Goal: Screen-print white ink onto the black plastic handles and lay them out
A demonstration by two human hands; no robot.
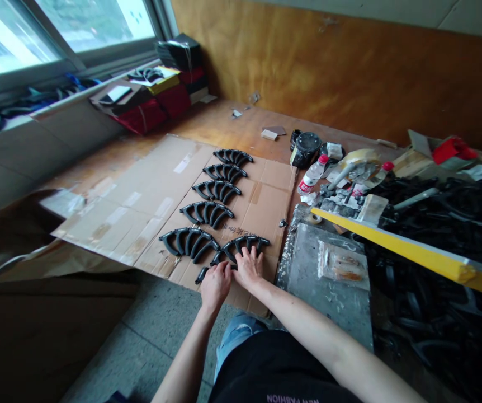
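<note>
My left hand (217, 284) is closed at the front edge of the cardboard, fingers pinched on a black curved handle-like part. One end of that part (201, 275) juts out to the left; the rest is hidden by the hand. My right hand (249, 268) rests with fingers spread over the near side of a fan of black curved parts (245, 244), touching it and covering some of it. Just left of that fan lies another fan of the same parts (189, 244). Several more fans run away in a column, the nearest of them being a fan (207, 213) near the middle.
Flattened cardboard (152, 190) covers the wooden table. To the right are a bottle with a red cap (313, 174), a black round container (307, 148), a yellow bar (392, 242), a plastic bag (341, 263) and a heap of black parts (454, 224). Red boxes (140, 115) stand by the window.
</note>
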